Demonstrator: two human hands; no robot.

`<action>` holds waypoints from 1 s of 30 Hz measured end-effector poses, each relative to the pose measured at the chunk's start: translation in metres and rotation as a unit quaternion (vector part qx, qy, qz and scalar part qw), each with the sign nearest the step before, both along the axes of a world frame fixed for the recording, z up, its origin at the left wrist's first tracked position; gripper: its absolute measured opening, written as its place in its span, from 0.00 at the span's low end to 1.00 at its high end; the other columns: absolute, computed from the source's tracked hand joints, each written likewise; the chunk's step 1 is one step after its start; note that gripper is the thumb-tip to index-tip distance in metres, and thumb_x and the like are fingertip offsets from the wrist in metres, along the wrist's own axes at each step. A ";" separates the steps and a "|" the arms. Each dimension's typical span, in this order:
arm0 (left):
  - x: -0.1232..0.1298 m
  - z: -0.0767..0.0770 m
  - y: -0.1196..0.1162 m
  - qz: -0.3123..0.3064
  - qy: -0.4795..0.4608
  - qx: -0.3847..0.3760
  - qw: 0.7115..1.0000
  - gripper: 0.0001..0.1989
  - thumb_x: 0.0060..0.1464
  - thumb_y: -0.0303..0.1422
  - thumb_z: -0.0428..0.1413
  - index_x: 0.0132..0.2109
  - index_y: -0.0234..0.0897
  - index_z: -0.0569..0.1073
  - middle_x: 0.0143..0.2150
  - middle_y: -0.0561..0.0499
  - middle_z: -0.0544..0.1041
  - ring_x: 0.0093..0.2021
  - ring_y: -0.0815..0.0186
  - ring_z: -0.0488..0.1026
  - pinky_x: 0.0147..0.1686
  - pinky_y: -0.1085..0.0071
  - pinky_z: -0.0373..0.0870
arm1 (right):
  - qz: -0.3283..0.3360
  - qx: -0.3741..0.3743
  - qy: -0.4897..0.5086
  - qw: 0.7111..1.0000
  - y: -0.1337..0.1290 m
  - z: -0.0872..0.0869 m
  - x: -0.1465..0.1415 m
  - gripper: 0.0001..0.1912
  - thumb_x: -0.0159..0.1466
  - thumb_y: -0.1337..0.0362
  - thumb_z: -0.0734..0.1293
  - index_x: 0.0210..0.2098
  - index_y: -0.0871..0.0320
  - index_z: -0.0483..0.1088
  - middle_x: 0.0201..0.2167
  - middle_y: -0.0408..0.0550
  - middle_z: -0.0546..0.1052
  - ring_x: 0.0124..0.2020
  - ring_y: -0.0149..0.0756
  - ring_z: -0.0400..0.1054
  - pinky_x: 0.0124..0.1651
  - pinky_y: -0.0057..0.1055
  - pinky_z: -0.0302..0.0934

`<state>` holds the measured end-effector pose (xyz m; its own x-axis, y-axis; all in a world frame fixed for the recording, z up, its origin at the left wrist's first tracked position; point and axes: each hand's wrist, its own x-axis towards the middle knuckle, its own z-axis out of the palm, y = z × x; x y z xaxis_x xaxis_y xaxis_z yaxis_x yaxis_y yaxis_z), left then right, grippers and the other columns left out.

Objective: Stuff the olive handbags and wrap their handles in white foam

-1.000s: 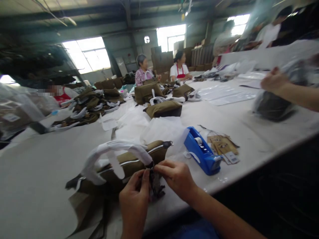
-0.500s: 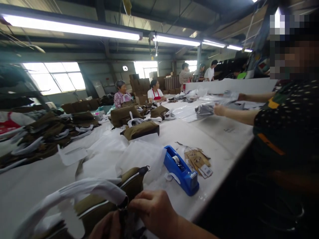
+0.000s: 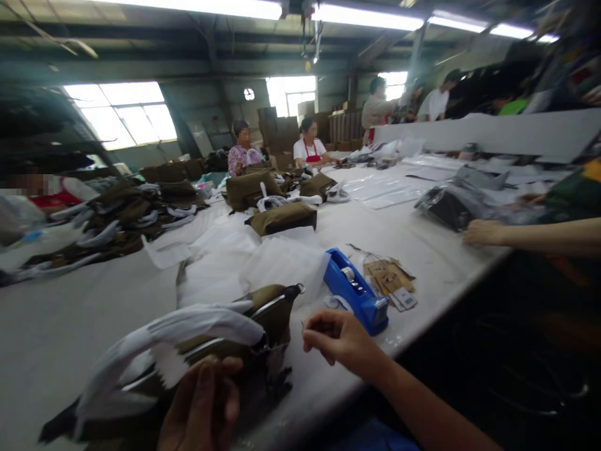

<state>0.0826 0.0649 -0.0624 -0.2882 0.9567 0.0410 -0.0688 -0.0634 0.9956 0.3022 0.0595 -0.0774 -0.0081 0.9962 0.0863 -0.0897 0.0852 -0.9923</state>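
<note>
An olive-brown bag (image 3: pixel 277 311) with a zipper lies in front of me, its handle (image 3: pixel 188 327) wrapped in white paper. My left hand (image 3: pixel 201 401) is in front of the bag, just below the handle's near end, fingers curled with the thumb pressed against them. Right of the bag and apart from it, my right hand (image 3: pixel 340 341) is closed in a pinch; a thin sliver shows at its fingertips, too small to name. Dark fittings (image 3: pixel 278 379) hang from the handle's metal ring between my hands. A blue tape dispenser (image 3: pixel 354 291) stands beyond my right hand.
Brown hang tags (image 3: pixel 389 279) lie beside the dispenser. White foam sheets (image 3: pixel 282 266) and more olive bags (image 3: pixel 284 217) lie farther back. At right, a co-worker's hand (image 3: pixel 483 232) touches a plastic-wrapped dark bag (image 3: pixel 446 207). Other people sit across the table.
My right hand has come off the handle's ring and moved right. My left hand has also drawn away from the ring. The co-worker's plastic-wrapped bag is nearer. The view has shifted.
</note>
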 end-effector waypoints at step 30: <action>0.019 0.004 -0.024 -0.109 0.311 0.209 0.921 0.09 0.58 0.23 0.63 0.41 0.42 0.80 0.38 0.57 0.84 0.40 0.68 0.79 0.44 0.73 0.72 | -0.047 0.061 0.020 0.997 -0.011 -0.012 -0.032 0.04 0.56 0.64 0.78 0.32 0.50 0.82 0.30 0.42 0.83 0.31 0.33 0.79 0.37 0.19 0.74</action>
